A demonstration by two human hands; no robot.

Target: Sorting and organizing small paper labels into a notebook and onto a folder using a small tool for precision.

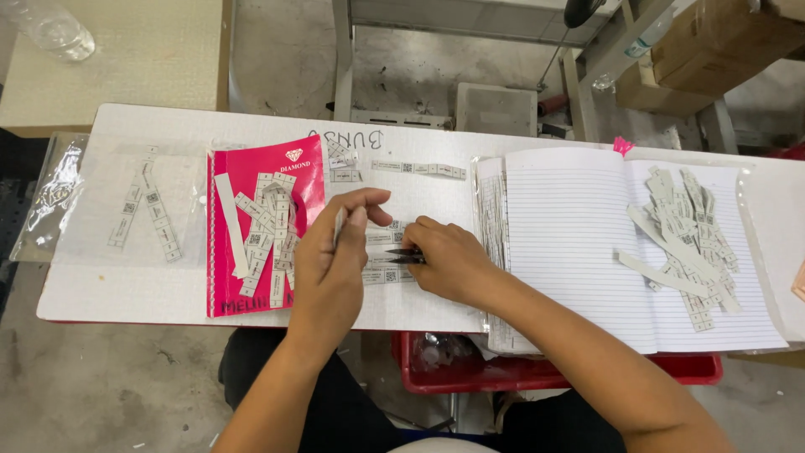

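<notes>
L hand pinches label strip upright over table; R hand grips black snips, flat on strips. Strip looks thin, floppy, light — best held near an end w/ fingertips.

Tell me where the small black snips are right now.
In the head view, the black snips sit near the middle of the white board, in the right hand, tips pointing left toward the left hand.
</notes>
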